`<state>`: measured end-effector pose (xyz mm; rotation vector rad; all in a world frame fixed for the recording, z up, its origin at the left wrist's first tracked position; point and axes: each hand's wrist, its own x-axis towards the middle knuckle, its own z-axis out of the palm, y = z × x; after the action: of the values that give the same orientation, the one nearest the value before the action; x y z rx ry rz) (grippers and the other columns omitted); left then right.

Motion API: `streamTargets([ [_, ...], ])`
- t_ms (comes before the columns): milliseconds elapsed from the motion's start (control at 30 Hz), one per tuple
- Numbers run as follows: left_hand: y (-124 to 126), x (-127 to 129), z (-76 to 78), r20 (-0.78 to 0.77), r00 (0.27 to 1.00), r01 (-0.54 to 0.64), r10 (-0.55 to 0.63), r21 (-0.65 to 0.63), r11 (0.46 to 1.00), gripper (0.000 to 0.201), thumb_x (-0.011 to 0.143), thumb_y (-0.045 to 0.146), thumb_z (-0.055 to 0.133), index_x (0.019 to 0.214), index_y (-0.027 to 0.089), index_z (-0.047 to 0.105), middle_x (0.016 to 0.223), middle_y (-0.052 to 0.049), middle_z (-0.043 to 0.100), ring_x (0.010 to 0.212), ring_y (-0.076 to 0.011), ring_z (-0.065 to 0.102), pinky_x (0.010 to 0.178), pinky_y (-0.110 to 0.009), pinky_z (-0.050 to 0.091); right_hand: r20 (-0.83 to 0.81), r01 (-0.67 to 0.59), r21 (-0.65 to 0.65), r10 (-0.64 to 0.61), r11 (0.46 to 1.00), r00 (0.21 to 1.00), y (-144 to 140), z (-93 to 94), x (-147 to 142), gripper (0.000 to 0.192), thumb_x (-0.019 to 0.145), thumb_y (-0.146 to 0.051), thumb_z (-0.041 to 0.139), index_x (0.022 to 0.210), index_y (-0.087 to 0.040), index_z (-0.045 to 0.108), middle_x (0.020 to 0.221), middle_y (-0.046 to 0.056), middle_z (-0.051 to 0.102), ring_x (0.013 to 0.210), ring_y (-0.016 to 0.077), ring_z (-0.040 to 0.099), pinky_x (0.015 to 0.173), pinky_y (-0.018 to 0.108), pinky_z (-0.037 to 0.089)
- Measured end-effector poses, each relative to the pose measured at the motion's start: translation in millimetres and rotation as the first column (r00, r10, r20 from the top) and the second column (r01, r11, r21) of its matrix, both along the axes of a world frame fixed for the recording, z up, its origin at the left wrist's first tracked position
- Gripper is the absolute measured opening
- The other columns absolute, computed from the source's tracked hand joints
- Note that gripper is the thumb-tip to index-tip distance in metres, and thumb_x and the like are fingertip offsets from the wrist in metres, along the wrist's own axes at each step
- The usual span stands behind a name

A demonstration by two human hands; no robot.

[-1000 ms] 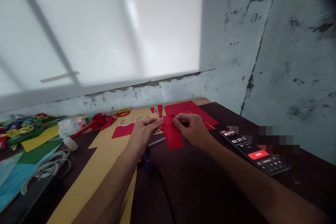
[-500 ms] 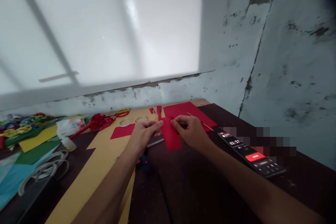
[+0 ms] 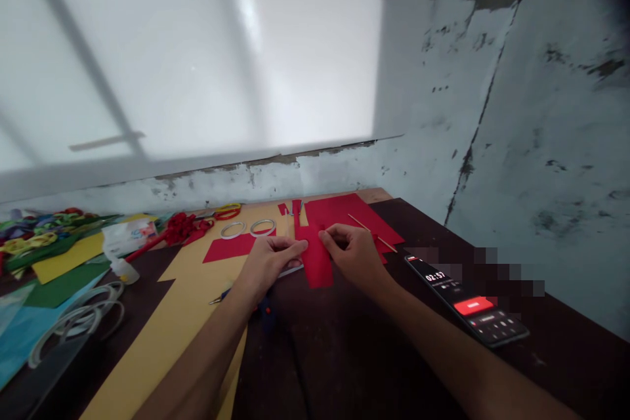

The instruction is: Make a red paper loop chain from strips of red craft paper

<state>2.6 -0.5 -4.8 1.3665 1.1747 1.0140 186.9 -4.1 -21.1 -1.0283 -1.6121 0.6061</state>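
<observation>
Between my hands hangs a narrow piece of red paper, raised over the dark table. My left hand pinches its upper left edge between thumb and finger. At its upper right edge, my right hand is closed in a pinch on the same piece. Behind my right hand lies a large red sheet with a thin wooden stick across it. Another red piece rests left of my left hand, near two silver tape rolls. Below my left wrist, a dark blue tool with a metal tip is partly hidden.
A phone lies at the right on the dark table. Tan paper spreads at the left. Beyond it are a coiled grey cable, a small glue bottle, coloured sheets and a red ribbon flower. A wall stands behind.
Both hands keep their pinch on the red paper, which now hangs slightly lower and more upright. The whole view has shifted a little.
</observation>
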Motion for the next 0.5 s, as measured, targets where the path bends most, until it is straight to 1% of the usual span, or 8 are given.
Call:
streamTargets([
  [167, -2.7, 3.5, 0.9, -0.004, 1.0, -0.027, 0.027, 0.003, 1.0, 0.029, 0.065, 0.041, 0.082, 0.06, 0.014, 0.072, 0.054, -0.002, 0.062, 0.049, -0.0089, 0.049, 0.049, -0.02, 0.035, -0.015, 0.022, 0.008, -0.022, 1.0, 1.0, 1.1, -0.7, 0.2, 0.03, 0.09, -0.038, 0.055, 0.071, -0.017, 0.066, 0.066, 0.005, 0.069, 0.062, 0.0175, 0.065, 0.056, 0.024, 0.044],
  [267, -3.6, 6.0, 0.9, 0.03, 0.998, -0.057, 0.057, -0.008, 0.998, 0.03, 0.064, 0.041, 0.083, 0.061, 0.013, 0.072, 0.055, -0.002, 0.063, 0.05, -0.0085, 0.05, 0.051, -0.02, 0.036, -0.027, 0.02, -0.004, -0.02, 1.0, 0.999, 2.8, -2.3, 1.0, 0.031, 0.089, -0.04, 0.056, 0.074, -0.016, 0.067, 0.067, 0.005, 0.07, 0.062, 0.018, 0.065, 0.055, 0.024, 0.045],
  [367, -5.0, 8.8, 1.2, 0.07, 0.997, -0.044, 0.045, -0.019, 0.999, 0.03, 0.06, 0.04, 0.085, 0.064, 0.013, 0.073, 0.058, -0.002, 0.065, 0.053, -0.0095, 0.053, 0.055, -0.021, 0.04, -0.042, 0.02, -0.015, -0.021, 1.0, 0.999, 4.5, -3.4, 2.1, 0.031, 0.089, -0.041, 0.056, 0.077, -0.015, 0.069, 0.07, 0.006, 0.071, 0.063, 0.0186, 0.066, 0.054, 0.025, 0.046],
  [500, -7.3, 11.6, 1.6, 0.09, 0.996, -0.016, 0.018, -0.019, 1.0, 0.03, 0.061, 0.041, 0.085, 0.06, 0.013, 0.072, 0.057, -0.001, 0.064, 0.051, -0.0086, 0.051, 0.055, -0.021, 0.041, -0.042, 0.053, -0.004, -0.053, 0.999, 0.998, 5.0, -3.6, 3.0, 0.033, 0.088, -0.043, 0.057, 0.074, -0.016, 0.068, 0.065, 0.005, 0.069, 0.059, 0.0183, 0.065, 0.052, 0.025, 0.046],
])
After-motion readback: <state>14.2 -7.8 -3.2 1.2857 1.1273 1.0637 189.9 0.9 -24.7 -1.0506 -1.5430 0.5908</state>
